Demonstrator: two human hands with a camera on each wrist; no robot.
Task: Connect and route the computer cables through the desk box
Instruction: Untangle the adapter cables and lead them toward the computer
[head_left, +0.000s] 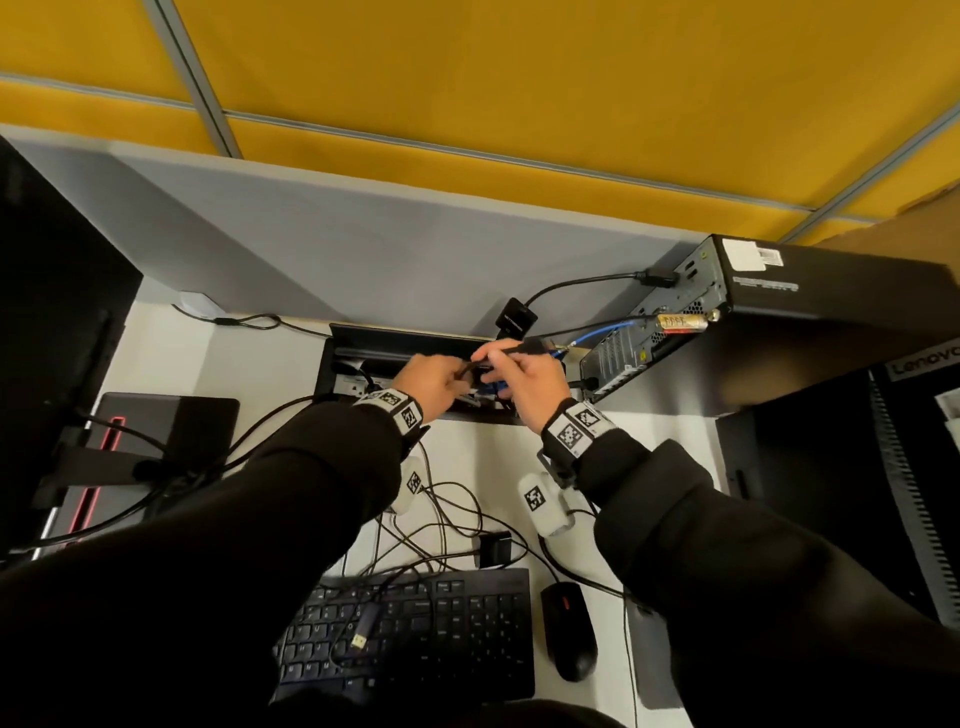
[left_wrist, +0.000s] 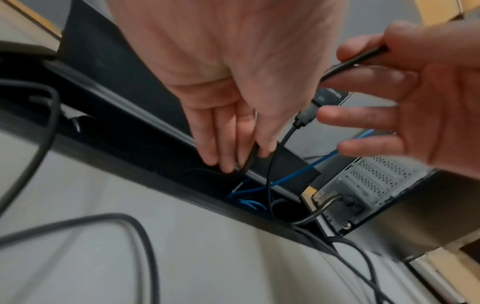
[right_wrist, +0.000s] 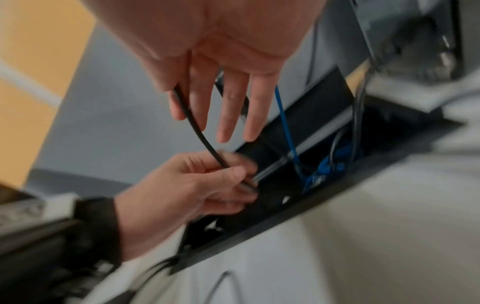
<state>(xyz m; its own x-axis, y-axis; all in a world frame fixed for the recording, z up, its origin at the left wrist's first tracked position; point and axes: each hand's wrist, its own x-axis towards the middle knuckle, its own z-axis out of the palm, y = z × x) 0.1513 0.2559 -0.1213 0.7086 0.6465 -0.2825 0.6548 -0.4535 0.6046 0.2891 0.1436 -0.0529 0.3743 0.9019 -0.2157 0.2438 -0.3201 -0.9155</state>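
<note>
Both hands work over the open black desk box (head_left: 363, 349) set into the white desk. A thin black cable (right_wrist: 197, 131) runs between them. My left hand (head_left: 434, 382) pinches its lower stretch at the box's rim (left_wrist: 155, 170), fingers curled round it. My right hand (head_left: 524, 371) pinches the cable higher up between thumb and forefinger, with its plug end (head_left: 532, 345) sticking out to the right; the other fingers (right_wrist: 228, 115) hang straight. Blue cables (left_wrist: 249, 202) lie coiled inside the box. The black computer (head_left: 779, 296) stands to the right, its rear ports facing the box.
A keyboard (head_left: 431, 634) and a mouse (head_left: 569, 631) lie near me amid loose black cables (head_left: 441, 519). A loose plug (head_left: 363, 626) rests on the keyboard. A monitor (head_left: 47, 322) stands at the left, a small black adapter (head_left: 514, 319) hangs behind the box, and a Lenovo tower (head_left: 909, 493) fills the right.
</note>
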